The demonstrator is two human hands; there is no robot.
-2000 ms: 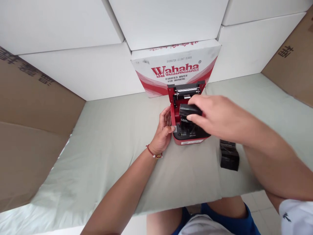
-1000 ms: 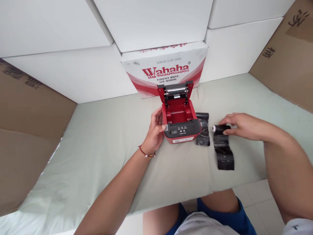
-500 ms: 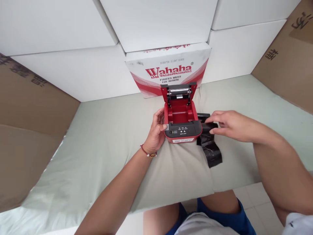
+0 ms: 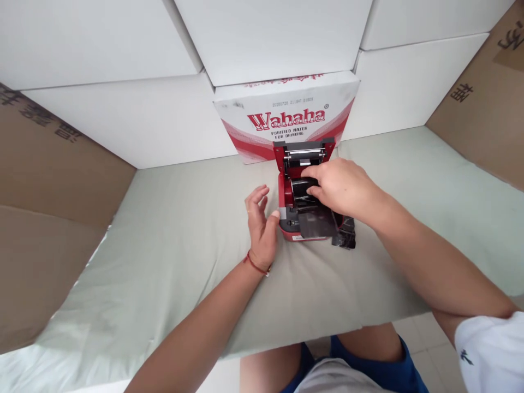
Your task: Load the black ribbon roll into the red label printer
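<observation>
A small red and black printer (image 4: 290,224) stands on the cloth with its lid (image 4: 305,145) raised. My right hand (image 4: 341,185) reaches into its open bay and grips a roll of black ribbon (image 4: 301,188) between thumb and fingers. A loose flap of the ribbon hangs over the printer's front panel and covers most of its buttons. Beside the printer's left wall is my left hand (image 4: 262,226), fingers apart, its thumb tip at the front left corner. More crumpled black film (image 4: 346,234) lies at the printer's front right.
Behind the printer stands a white and red Wahaha water carton (image 4: 286,120) in front of stacked white boxes (image 4: 270,38). Brown cardboard panels rise at the left (image 4: 53,164) and right (image 4: 483,93). Pale green cloth (image 4: 184,229) covers the surface, its front edge near my legs.
My right hand has lifted the black ribbon roll from beside the printer and brought it left into the bay. My left hand has loosened, its fingers coming away from the printer's side.
</observation>
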